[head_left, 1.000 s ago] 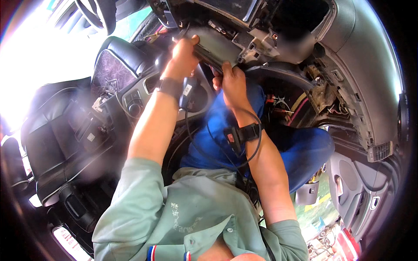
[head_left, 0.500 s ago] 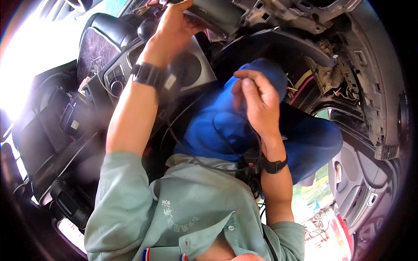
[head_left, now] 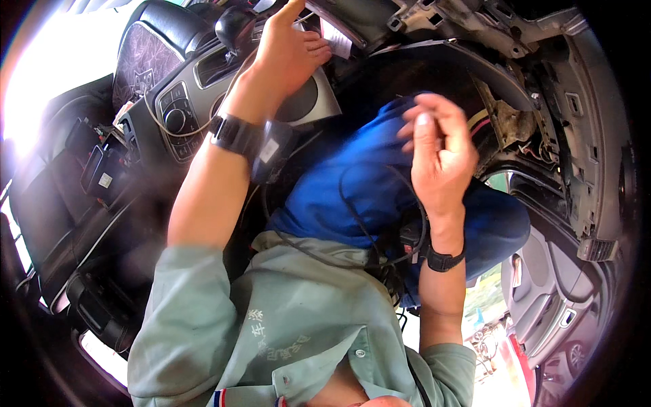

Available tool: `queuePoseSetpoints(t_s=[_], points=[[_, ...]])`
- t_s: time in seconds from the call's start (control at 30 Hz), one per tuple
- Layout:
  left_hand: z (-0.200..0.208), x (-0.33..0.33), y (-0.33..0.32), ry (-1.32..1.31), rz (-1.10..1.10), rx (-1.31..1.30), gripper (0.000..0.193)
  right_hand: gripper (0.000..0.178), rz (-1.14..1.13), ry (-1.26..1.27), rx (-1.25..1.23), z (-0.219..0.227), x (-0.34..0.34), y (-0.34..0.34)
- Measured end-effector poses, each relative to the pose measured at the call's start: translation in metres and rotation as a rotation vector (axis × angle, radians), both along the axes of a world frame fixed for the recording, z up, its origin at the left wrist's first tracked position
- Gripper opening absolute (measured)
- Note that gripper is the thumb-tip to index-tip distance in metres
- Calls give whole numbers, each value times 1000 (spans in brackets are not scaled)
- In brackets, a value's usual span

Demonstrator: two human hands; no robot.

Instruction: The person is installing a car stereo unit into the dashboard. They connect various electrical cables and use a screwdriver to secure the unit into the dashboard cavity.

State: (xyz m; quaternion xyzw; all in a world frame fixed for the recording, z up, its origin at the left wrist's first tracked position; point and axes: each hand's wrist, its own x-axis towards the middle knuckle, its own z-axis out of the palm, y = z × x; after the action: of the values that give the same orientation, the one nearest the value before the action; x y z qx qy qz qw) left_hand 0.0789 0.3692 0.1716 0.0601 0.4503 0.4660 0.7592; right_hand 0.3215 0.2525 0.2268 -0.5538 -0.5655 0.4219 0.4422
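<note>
My left hand (head_left: 291, 57) reaches over the centre console (head_left: 325, 95), close to the black gear lever (head_left: 234, 28). One digit points up past the picture's top edge, and the other fingers stretch to the right beside a white paper-like piece (head_left: 337, 39). Nothing shows in its grip. Above my blue-trousered knee hovers my right hand (head_left: 444, 146), slightly blurred. Its fingers are loosely bent and apart, with nothing visible between them. Both wrists wear black bands, and a small black box with a white label (head_left: 270, 149) hangs by the left one.
Black cable (head_left: 344, 197) loops across my lap. A thin pale wire (head_left: 150, 112) runs around the console's round knob (head_left: 175, 121). The stripped dashboard (head_left: 468, 30) exposes brackets at the top right. Car seats stand at the left; an open door (head_left: 553, 271) is on the right.
A dark panel near my left hand has moved mostly out of view, and that hand's fingers now show apart. My right hand has shifted right and its fingers have loosened.
</note>
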Motion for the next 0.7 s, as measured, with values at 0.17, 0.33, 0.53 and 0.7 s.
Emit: queuePoseSetpoints(t_s=[0.17,0.33,0.53,0.7], points=[[-16,-2,3,-37,-116,138,91,29,-84,-840,762,27,30,57],[-15,13,2,-45,7,-63,72,29,-74,-1186,627,29,43,70],[-10,35,20,-99,39,234,55,25,-119,-1135,653,11,53,71],[-35,36,12,-33,25,364,40,23,-138,-1114,695,4,57,74]])
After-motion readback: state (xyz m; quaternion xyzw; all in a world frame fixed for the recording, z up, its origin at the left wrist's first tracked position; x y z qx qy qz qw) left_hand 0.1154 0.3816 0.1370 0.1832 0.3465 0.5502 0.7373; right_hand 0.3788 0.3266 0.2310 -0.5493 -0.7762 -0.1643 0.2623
